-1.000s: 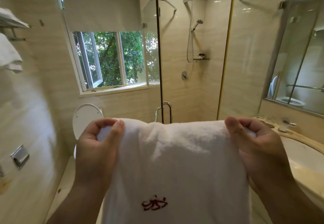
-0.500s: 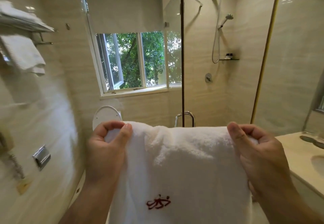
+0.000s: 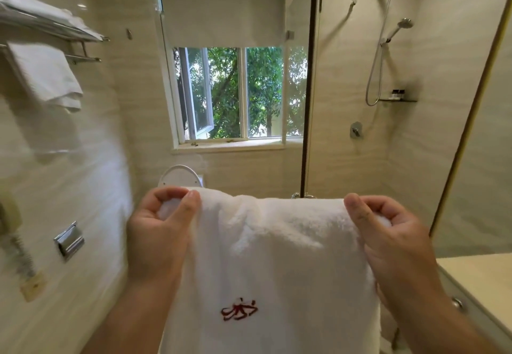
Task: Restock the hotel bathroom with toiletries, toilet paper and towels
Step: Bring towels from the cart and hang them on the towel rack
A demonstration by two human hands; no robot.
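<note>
Left hand [image 3: 160, 231] pinches the top left corner of a white towel [image 3: 271, 265]; right hand [image 3: 393, 242] pinches the top right corner. The towel hangs spread between them in front of the person, a red emblem [image 3: 238, 309] facing the camera. On the left wall, a rack [image 3: 55, 28] carries folded towels, with another towel [image 3: 47, 76] hanging beneath. Window [image 3: 235, 93] and shower hose [image 3: 378, 57] stand beyond.
</note>
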